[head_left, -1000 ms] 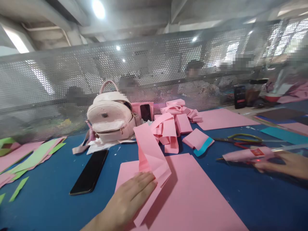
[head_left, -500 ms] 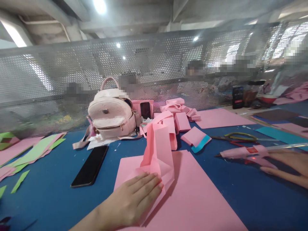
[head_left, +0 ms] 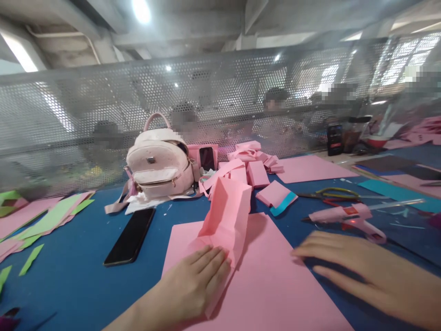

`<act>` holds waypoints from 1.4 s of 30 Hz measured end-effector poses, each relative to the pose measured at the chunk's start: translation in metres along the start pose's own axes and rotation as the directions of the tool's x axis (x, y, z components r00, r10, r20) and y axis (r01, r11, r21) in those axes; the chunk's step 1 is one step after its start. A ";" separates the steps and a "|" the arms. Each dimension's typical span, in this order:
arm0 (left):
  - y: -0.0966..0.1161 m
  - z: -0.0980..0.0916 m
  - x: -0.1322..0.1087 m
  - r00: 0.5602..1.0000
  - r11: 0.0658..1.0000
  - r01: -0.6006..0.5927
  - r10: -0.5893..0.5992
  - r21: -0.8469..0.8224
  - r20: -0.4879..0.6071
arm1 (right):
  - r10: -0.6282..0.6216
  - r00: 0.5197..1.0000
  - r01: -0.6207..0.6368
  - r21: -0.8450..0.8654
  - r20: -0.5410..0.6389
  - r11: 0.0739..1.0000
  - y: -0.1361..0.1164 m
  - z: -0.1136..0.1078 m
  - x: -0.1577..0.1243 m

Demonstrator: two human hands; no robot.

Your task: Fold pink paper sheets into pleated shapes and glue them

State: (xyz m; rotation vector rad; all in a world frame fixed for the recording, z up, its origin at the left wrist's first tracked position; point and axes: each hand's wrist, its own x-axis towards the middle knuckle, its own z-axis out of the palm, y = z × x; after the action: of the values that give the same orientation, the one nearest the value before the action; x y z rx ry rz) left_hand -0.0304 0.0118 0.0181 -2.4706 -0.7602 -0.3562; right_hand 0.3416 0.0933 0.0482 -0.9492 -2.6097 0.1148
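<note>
My left hand lies flat with fingers stretched over the near end of a folded pink paper piece, whose creased walls stand up beyond the fingertips. Under it is a large pink paper sheet. Over the sheet's right edge, my right hand is spread with thumb and fingers apart, holding nothing and slightly blurred. Just beyond that hand, a pink hot glue gun rests on the table, its red light on and a clear glue stick out of its back.
A white backpack and a black phone are at left. Scissors lie behind the glue gun, beside a pink packet with a blue strip. Folded pink pieces are heaped at the back. Coloured paper strips lie far left.
My right hand has come away from the glue gun and moved left toward the pink sheet. The folded paper's upright part has opened wider; my left hand stays on it.
</note>
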 end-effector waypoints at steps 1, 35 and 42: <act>0.003 0.002 0.000 1.000 1.000 0.024 -0.024 -0.007 0.002 | -0.033 0.992 0.025 0.072 0.120 0.997 -0.016 0.001 0.019; -0.009 0.037 0.016 0.982 0.948 0.182 -0.164 -0.262 0.090 | -0.067 0.993 0.001 0.563 0.097 0.826 -0.009 0.072 0.082; -0.004 0.047 0.006 0.978 0.938 0.192 -0.158 -0.289 0.137 | -0.189 0.981 0.125 0.581 0.050 0.804 -0.011 0.071 0.079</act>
State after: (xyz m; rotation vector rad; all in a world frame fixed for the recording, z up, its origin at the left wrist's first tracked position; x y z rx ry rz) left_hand -0.0232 0.0437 -0.0170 -2.7322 -1.0462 -0.4284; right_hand 0.2534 0.1382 0.0080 -0.5116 -2.4827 0.8827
